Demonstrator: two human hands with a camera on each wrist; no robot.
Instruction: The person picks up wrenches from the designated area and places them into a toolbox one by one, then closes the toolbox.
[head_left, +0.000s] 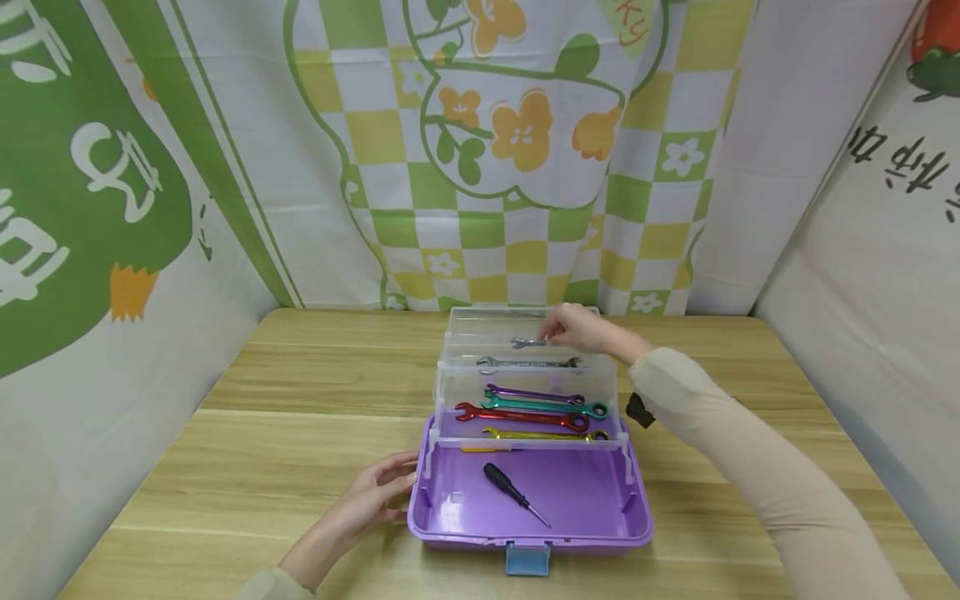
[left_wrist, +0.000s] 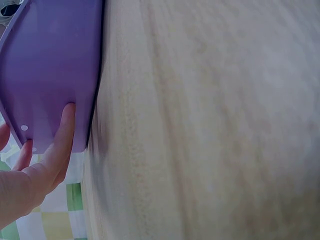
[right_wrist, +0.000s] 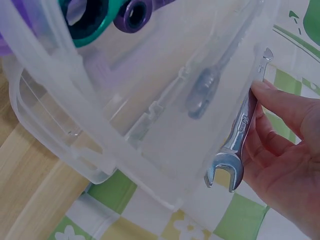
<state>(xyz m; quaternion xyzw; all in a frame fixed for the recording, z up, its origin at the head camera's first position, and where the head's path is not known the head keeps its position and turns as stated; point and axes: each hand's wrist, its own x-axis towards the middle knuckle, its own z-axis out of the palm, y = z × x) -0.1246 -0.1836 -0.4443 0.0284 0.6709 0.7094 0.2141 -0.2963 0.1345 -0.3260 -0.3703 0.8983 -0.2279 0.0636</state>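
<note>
A purple toolbox [head_left: 577, 487] stands open with clear stepped trays [head_left: 465, 333] raised at its back. My right hand [head_left: 576, 327] pinches a silver double open-end wrench [right_wrist: 239, 125] above the rearmost tray. On the box's left side, my left hand [head_left: 371, 496] touches the outer wall with extended fingers [left_wrist: 64, 125]. Another silver wrench [head_left: 528, 363] lies in a rear tray. Nearer the front are a purple wrench [head_left: 534, 393], a green wrench [head_left: 543, 406], a red wrench [head_left: 521, 415] and a yellow wrench [head_left: 543, 435]. A black-handled screwdriver [head_left: 516, 493] lies on the box floor.
A blue latch [head_left: 527, 560] hangs from the box's front edge. Part of a yellow-orange object [head_left: 480, 450] shows under the front tray. The wooden table [head_left: 322, 392] backs onto a checkered curtain [head_left: 480, 275].
</note>
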